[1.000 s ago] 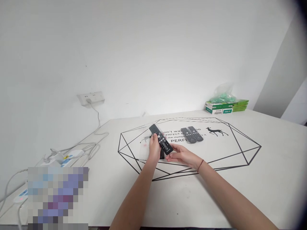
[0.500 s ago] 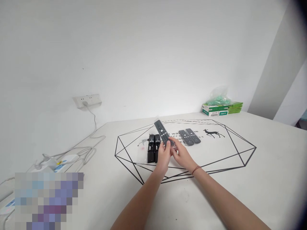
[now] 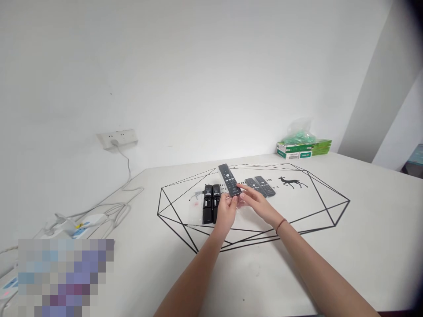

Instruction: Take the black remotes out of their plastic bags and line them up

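Note:
Both my hands hold one black remote control [image 3: 229, 179] above the white table [image 3: 363, 246]. My left hand [image 3: 225, 212] grips its near end from below, fingers closed. My right hand [image 3: 256, 203] pinches the same end from the right side. The remote points away from me, buttons up. Two black remotes [image 3: 210, 202] lie side by side just left of my left hand, on a clear plastic bag [image 3: 194, 210]. Two more black remotes [image 3: 260, 186] lie beyond my right hand, near the printed lettering.
A black geometric drawing with a deer [image 3: 292, 182] covers the tabletop. Green and white boxes [image 3: 303, 148] with a plastic bag on top stand at the far right by the wall. A wall socket [image 3: 117, 138], cables and a power strip [image 3: 82, 221] lie at the left.
The held remote has swung from lying across the left pair to pointing away and has shifted right, uncovering the two remotes on the bag. My right hand moved up to its near end.

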`<state>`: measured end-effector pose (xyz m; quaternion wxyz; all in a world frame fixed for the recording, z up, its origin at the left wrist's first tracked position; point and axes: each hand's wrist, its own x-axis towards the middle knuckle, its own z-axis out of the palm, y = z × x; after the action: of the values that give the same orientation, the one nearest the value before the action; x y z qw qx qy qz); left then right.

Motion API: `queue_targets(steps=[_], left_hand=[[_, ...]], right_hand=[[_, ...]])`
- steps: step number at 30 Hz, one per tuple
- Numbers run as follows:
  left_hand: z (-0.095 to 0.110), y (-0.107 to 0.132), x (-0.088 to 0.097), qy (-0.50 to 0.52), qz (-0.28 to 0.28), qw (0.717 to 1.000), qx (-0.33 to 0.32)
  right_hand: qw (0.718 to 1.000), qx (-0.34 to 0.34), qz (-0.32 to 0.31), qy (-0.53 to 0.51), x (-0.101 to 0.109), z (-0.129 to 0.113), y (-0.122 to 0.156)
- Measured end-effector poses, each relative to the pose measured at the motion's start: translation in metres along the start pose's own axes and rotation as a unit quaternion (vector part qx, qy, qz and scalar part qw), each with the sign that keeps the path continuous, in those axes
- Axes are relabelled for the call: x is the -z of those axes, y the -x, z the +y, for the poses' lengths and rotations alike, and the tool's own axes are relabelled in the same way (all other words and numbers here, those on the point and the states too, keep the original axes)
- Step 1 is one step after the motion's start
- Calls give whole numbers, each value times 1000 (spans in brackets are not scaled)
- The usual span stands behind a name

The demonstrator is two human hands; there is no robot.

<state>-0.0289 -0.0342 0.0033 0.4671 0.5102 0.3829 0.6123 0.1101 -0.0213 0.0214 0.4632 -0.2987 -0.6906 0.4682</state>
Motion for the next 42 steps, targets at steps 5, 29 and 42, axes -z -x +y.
queue_targets(steps=[5,29,42], left_hand=[[-8,1,-3,-8,-30,999,-21],[13,-10,21,-113,-99,989,0],[24,-11,28,-225,-99,969,-26]], right_hand=[[1000,10,16,22,2,0,0],[995,49,49,77,-4,4,0],[969,68,25,235,6,7,2]])
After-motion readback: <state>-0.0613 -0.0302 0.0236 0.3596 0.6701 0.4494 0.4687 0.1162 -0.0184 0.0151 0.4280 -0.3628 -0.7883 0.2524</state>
